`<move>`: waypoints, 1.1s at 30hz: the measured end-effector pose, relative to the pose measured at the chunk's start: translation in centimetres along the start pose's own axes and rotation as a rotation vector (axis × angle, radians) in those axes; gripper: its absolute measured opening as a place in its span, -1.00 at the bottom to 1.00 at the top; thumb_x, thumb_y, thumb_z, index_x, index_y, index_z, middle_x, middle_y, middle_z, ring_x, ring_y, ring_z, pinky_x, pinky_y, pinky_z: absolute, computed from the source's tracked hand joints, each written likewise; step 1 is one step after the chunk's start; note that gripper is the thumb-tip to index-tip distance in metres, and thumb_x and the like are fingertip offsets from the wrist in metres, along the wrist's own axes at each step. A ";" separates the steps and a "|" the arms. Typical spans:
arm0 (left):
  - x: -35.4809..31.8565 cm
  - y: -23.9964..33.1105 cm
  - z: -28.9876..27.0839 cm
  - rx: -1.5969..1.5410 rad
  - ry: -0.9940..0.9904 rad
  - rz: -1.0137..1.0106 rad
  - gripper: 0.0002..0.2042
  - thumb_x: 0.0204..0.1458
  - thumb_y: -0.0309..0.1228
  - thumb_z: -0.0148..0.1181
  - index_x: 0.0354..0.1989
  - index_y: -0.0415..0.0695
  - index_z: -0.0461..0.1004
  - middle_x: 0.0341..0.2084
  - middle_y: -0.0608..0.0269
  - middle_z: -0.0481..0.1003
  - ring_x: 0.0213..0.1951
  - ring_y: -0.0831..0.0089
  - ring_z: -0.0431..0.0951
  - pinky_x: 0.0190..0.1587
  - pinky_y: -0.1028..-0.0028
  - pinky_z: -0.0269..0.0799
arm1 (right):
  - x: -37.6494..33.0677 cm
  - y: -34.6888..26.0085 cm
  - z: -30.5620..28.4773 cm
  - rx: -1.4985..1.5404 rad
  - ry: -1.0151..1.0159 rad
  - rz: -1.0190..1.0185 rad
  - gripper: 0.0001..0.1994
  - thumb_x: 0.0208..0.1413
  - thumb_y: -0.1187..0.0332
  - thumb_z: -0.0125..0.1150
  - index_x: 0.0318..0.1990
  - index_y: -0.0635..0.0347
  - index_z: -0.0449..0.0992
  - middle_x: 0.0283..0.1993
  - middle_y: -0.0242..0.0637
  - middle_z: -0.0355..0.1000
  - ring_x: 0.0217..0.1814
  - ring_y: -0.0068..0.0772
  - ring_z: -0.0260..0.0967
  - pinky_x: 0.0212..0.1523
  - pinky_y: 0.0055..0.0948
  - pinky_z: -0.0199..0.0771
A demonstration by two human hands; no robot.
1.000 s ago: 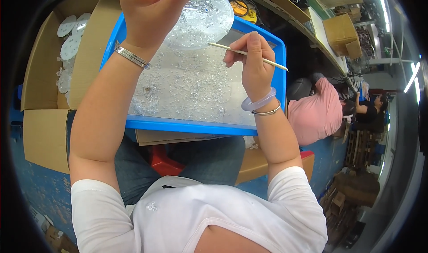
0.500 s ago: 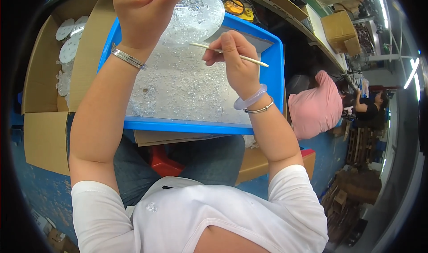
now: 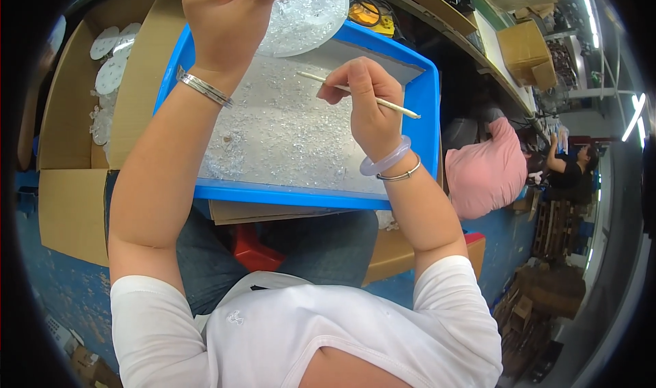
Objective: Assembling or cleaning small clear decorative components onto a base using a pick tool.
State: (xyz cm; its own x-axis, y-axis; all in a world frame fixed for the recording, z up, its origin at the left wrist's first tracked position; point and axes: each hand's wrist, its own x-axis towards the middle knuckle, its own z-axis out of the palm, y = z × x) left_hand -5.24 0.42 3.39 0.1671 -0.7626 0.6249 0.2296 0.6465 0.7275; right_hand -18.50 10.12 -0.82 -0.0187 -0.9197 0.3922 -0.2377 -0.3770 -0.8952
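My left hand (image 3: 225, 22) is closed at the top edge, its fingertips partly cut off. It appears to grip a round, clear plastic disc (image 3: 311, 22) bearing transparent bits, tilted above the far side of a blue tray (image 3: 301, 195). My right hand (image 3: 372, 94) pinches a thin, pale stick (image 3: 396, 107) between thumb and fingers. The stick's far tip points up and left, just below the disc and apart from it. Small clear beads or chips (image 3: 273, 132) lie scattered over the tray's pale bottom.
An open cardboard box (image 3: 147, 67) with round translucent discs (image 3: 111, 76) stands at the left. Black cable and a yellow-orange item (image 3: 372, 14) lie beyond the tray. A bench (image 3: 492, 53) with a carton (image 3: 526, 50) runs along the right; a person in pink (image 3: 488, 169) sits beside it.
The disc has risen slightly away from the tray along with my left hand. My right hand and stick sit a little lower in view, and the whole scene has shifted slightly.
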 end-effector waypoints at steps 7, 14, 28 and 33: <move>-0.3 0.1 0.1 -0.068 -0.008 -0.082 -0.69 -0.13 -0.47 0.15 -0.85 -0.21 0.27 -0.84 0.50 0.24 -0.73 0.80 0.12 -0.72 0.70 -0.02 | 0.3 0.5 0.2 -0.058 -0.028 0.009 -0.73 0.09 0.28 -0.14 -0.47 0.29 0.38 -0.52 -0.28 0.39 -0.50 -0.61 0.31 -0.44 -0.67 0.32; -1.1 -2.0 -1.1 0.122 -0.062 -0.095 -0.77 -0.16 -0.32 0.19 -0.63 -0.25 0.44 -0.75 0.49 0.32 -0.67 0.82 0.17 -0.65 0.77 0.01 | 0.4 0.5 0.2 -0.111 -0.019 0.040 -0.74 0.08 0.29 -0.13 -0.47 0.29 0.38 -0.52 -0.29 0.39 -0.49 -0.62 0.31 -0.44 -0.69 0.31; -1.1 1.2 0.5 -0.006 -0.095 -0.150 -0.69 -0.16 -0.48 0.17 -0.86 -0.23 0.27 -0.88 0.48 0.23 -0.76 0.79 0.12 -0.73 0.69 -0.01 | 0.5 0.6 0.4 -0.128 -0.037 0.068 -0.79 0.05 0.35 -0.06 -0.47 0.33 0.38 -0.55 -0.30 0.38 -0.50 -0.61 0.32 -0.46 -0.69 0.32; -1.1 0.9 0.3 -0.027 -0.079 -0.153 -0.69 -0.17 -0.47 0.18 -0.86 -0.22 0.26 -0.87 0.47 0.24 -0.76 0.79 0.13 -0.73 0.69 0.00 | 0.3 0.6 0.6 -0.223 -0.054 -0.002 -0.84 0.01 0.41 -0.01 -0.47 0.34 0.42 -0.54 -0.27 0.40 -0.51 -0.56 0.36 -0.49 -0.69 0.33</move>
State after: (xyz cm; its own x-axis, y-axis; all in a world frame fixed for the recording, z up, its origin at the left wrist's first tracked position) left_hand -5.52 1.86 3.42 0.0524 -0.8474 0.5283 0.2721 0.5211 0.8090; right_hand -18.03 9.50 -1.35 0.0325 -0.9259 0.3764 -0.4465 -0.3504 -0.8233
